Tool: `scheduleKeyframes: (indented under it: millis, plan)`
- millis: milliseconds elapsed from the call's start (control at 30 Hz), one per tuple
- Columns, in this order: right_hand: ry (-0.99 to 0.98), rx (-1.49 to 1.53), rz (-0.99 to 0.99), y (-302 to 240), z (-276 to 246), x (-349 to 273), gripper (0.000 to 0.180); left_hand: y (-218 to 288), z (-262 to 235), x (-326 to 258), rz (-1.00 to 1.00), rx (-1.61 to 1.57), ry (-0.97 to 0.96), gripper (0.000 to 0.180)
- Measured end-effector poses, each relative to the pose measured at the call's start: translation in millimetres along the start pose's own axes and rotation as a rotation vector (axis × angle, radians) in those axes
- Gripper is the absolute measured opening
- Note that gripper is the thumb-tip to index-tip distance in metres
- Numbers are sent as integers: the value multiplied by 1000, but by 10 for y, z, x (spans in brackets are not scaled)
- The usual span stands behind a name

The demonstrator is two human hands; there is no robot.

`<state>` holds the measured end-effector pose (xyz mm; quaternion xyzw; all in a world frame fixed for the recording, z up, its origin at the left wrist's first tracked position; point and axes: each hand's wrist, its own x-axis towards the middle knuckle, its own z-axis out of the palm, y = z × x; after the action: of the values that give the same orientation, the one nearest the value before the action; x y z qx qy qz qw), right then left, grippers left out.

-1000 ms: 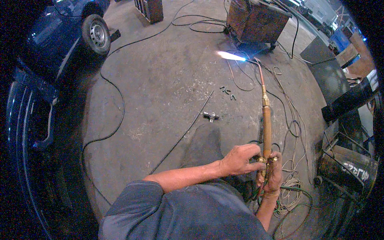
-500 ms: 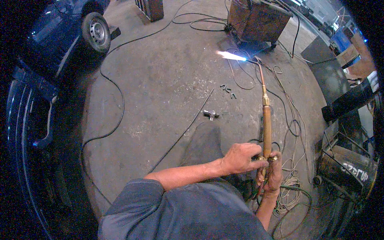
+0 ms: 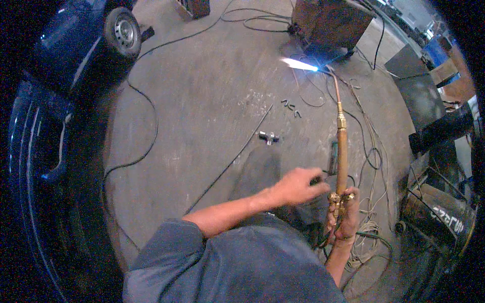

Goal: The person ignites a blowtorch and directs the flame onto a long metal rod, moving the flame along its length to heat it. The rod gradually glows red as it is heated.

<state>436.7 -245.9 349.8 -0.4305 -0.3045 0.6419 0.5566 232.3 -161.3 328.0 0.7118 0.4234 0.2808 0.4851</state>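
A brass gas torch (image 3: 342,151) stands upright in front of me, its copper neck bent to the left at the top. A white-blue flame (image 3: 301,64) burns leftward from its tip. My right hand (image 3: 348,217) is wrapped round the torch's lower end, below the two brass valve knobs. Just left of the left valve knob (image 3: 333,197) is my left hand (image 3: 304,187), slightly blurred. It holds nothing; thumb and fingers are curved with a gap between them. Hoses at the torch's base are partly hidden by my right hand.
On the concrete floor lie a T-shaped metal piece (image 3: 269,137), several small bent metal pieces (image 3: 291,107) and a long thin rod (image 3: 230,160). Coiled cables (image 3: 368,242) sprawl at the right. A rusty metal cabinet (image 3: 331,25) stands ahead, a dark blue vehicle (image 3: 65,60) at the left.
My left hand has come off the left valve knob and moved slightly left and up. The flame looks narrower and brighter. My right hand keeps its hold on the torch.
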Motion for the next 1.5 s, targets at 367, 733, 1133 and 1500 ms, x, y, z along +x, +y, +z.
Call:
scheduleKeyframes:
  millis: [367,733,1133,1500]
  plan:
    - [202,-401,-57,-7,-123,15,49,-2725,-824,30,-272,-615,845,44]
    - [461,-493,-168,-112,-183,-329,50,-2956,68,1468,-495,200,306,29]
    - [533,-557,-84,-172,-511,-459,50,-2986,-125,1402,-399,-155,208,28]
    - [171,-575,-103,-431,-640,77,56,-4177,-257,-3119,-1224,-1164,1249,39]
